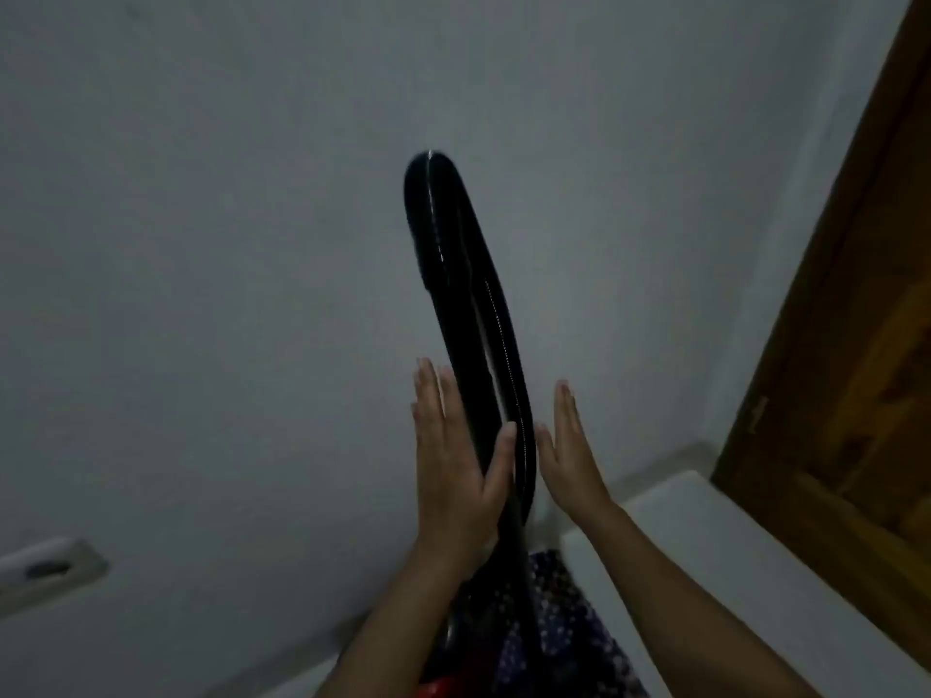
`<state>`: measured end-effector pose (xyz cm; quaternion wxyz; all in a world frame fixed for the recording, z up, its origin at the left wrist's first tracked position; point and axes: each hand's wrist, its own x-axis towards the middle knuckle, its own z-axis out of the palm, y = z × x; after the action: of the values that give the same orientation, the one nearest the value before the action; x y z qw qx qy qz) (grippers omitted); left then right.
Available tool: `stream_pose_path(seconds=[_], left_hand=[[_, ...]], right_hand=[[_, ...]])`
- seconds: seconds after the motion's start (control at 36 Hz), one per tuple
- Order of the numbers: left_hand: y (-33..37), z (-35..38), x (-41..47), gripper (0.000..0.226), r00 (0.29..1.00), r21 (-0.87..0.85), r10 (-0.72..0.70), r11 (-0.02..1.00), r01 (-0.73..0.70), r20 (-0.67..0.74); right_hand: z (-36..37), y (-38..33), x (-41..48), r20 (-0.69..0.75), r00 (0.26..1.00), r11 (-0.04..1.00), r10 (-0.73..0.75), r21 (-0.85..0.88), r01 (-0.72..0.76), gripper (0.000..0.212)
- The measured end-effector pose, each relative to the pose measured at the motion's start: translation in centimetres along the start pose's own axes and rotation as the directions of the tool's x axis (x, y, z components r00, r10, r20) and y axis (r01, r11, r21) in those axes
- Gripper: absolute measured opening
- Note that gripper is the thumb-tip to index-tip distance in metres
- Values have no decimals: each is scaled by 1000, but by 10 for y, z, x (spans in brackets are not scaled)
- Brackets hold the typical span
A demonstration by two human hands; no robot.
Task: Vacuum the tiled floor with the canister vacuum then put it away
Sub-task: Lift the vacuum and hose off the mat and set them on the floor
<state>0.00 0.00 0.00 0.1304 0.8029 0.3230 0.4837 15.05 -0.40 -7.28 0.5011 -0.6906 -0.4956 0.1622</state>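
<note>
**Inspector:** Hose point(456, 274) position first. Black ribbed vacuum hose stands doubled in a tall loop at centre frame, leaning toward the grey wall point(201, 244). Its lower run drops to the bottom centre, where a dark body with a red patch, likely the canister point(433, 690), is mostly cut off.

**Assistant:** Hands?

**Inspector:** Left hand point(453, 466) lies flat on the loop's left side, fingers straight and together, thumb resting across the hose; it is steadying the loop, not grasping it. Right hand point(572, 455) is flat with fingers extended, just beside the hose on the right. Whether it touches, I cannot tell.

**Assistant:** Risk?

**Inspector:** In my judgement the loop is only propped. A springy hose with no closed grip could uncoil or slide sideways down the wall once the palms leave.

**Assistant:** Surroundings?

**Inspector:** White ledge point(730, 571) at lower right, wooden door point(856, 345) along the right edge, wall socket point(48, 569) at lower left, patterned fabric point(554, 622) below the hands. The ledge and door crowd the right side. Lighting is dim; the floor is not in view.
</note>
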Motion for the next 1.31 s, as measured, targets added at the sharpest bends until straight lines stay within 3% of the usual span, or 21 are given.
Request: stream_pose_path(seconds=[0.19, 0.31, 0.53, 0.64, 0.92, 1.17, 1.31], left_hand=[[-46, 61, -17, 71, 985, -101, 130, 985, -142, -115], [-58, 75, -26, 69, 974, -118, 185, 973, -200, -131], [-49, 71, -31, 69, 990, -232, 94, 966, -116, -102], [-49, 65, -33, 70, 995, -227, 39, 972, -58, -88], [-68, 46, -39, 73, 991, -197, -42, 980, 16, -128], [-66, 26, -55, 74, 992, -240, -4, 970, -26, -122], [-71, 14, -67, 74, 988, -274, -28, 962, -15, -154]], right_hand=[[50, 55, 63, -123, 986, 985, -109, 123, 124, 61], [64, 78, 81, -114, 975, 968, -193, 140, 208, 59], [82, 81, 85, -152, 965, 949, -213, 201, 241, 54], [78, 77, 81, -151, 956, 942, -252, 187, 278, 48], [76, 81, 32, -155, 922, 888, -356, 252, 385, 56], [98, 65, -43, -124, 875, 777, -467, 414, 474, 48], [113, 53, -62, -103, 888, 843, -449, 281, 459, 65]])
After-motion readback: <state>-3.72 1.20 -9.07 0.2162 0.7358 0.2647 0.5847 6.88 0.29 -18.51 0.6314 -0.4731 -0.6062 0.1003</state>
